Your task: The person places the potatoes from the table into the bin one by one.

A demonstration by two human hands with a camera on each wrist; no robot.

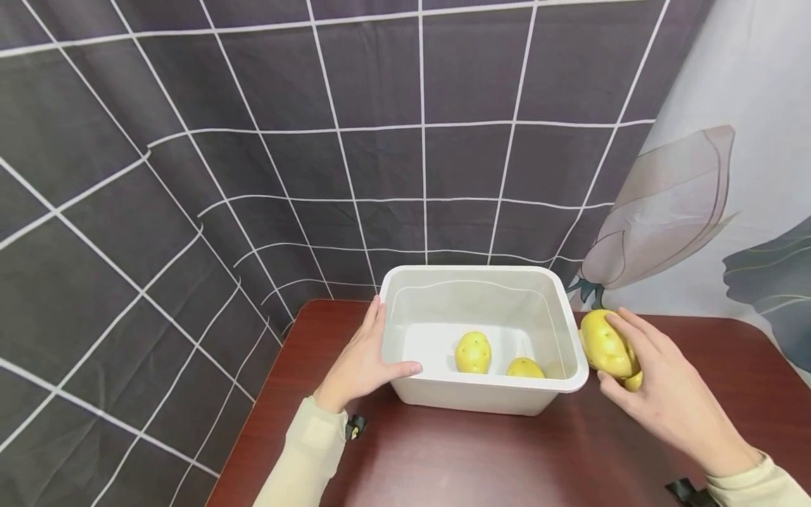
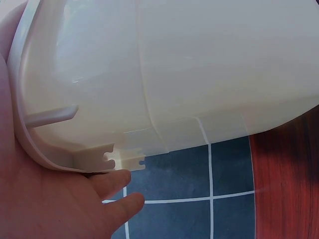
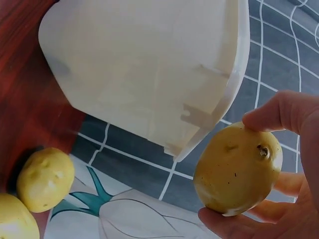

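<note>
By the right hand one potato is held, near two others on the surface. Two more are contained in the tub, touched by the spread left hand.

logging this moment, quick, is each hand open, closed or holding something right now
Left hand: open, fingers and thumb against the bin.
Right hand: holding a potato.

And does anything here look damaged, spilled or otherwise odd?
Nothing looks spilled. One small oddity: the potato held in the right hand has a dark-edged pit and a few black specks, so it looks blemished; whether that's real damage, I can't tell. The plastic tub stands upright on the table.
</note>
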